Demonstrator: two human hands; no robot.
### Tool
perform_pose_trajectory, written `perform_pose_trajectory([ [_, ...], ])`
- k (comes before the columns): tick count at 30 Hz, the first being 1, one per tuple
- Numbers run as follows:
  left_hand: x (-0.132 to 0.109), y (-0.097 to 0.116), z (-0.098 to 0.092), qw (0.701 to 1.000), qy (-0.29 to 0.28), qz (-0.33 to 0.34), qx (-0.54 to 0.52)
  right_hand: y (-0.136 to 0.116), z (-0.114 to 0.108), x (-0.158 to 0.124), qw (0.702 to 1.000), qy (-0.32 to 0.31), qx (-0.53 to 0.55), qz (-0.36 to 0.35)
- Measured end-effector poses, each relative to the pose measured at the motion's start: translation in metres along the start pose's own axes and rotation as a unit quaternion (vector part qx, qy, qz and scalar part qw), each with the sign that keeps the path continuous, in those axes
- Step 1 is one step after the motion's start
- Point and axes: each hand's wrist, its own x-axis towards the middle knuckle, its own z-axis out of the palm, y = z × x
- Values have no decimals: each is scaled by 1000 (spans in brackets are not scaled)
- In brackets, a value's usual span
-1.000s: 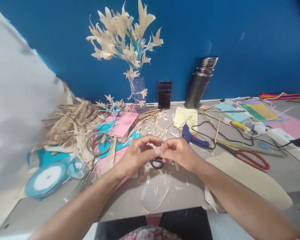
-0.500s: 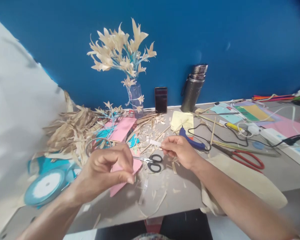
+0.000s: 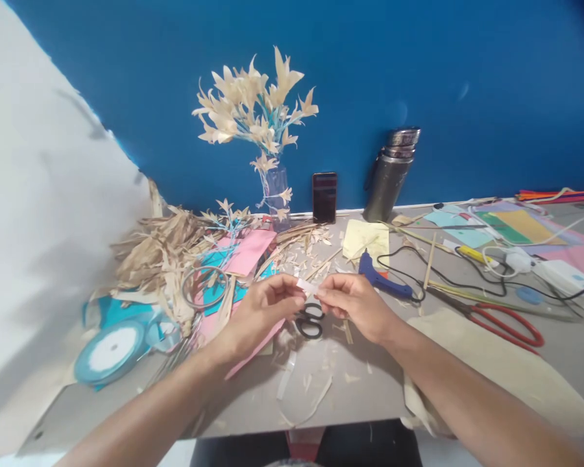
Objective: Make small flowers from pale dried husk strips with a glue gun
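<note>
My left hand [image 3: 267, 308] and my right hand [image 3: 354, 305] meet over the middle of the table [image 3: 370, 383], fingertips pinched on a small pale strip [image 3: 307, 286] held between them. Just beneath the fingers lie small black-handled scissors [image 3: 310, 320] on the tabletop. A pink paper sheet [image 3: 253, 340] lies under my left wrist. Pale husk scraps [image 3: 316, 389] are scattered below the hands.
A heap of dried husks [image 3: 160, 250] and a teal ribbon spool [image 3: 111, 350] are at the left. A vase of husk flowers [image 3: 267, 130], a phone [image 3: 324, 197] and a steel flask [image 3: 392, 174] stand by the blue wall. A blue glue gun [image 3: 382, 277], cables and red scissors [image 3: 506, 319] lie right.
My left hand, which had pulled away toward the lower left, has come back to the right hand and pinched the strip. The view shifted slightly.
</note>
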Motion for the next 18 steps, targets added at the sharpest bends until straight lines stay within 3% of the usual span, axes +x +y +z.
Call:
perform_pose_trajectory([
  [3, 7, -9, 14, 998, 16, -8, -57, 2, -1, 0, 1000, -2, -24, -8],
  [6, 10, -16, 12, 992, 46, -14, -117, 2, -3, 1, 999, -23, -26, -17],
  [10, 9, -20, 5, 975, -5, -41, -217, 4, -5, 2, 999, -18, -39, -19],
  [13, 6, -23, 8, 978, -34, -35, -202, 5, -4, 3, 998, -8, -64, -22],
  [18, 3, -27, 18, 985, 21, -48, -164, 3, -3, 0, 995, -53, -75, -31],
])
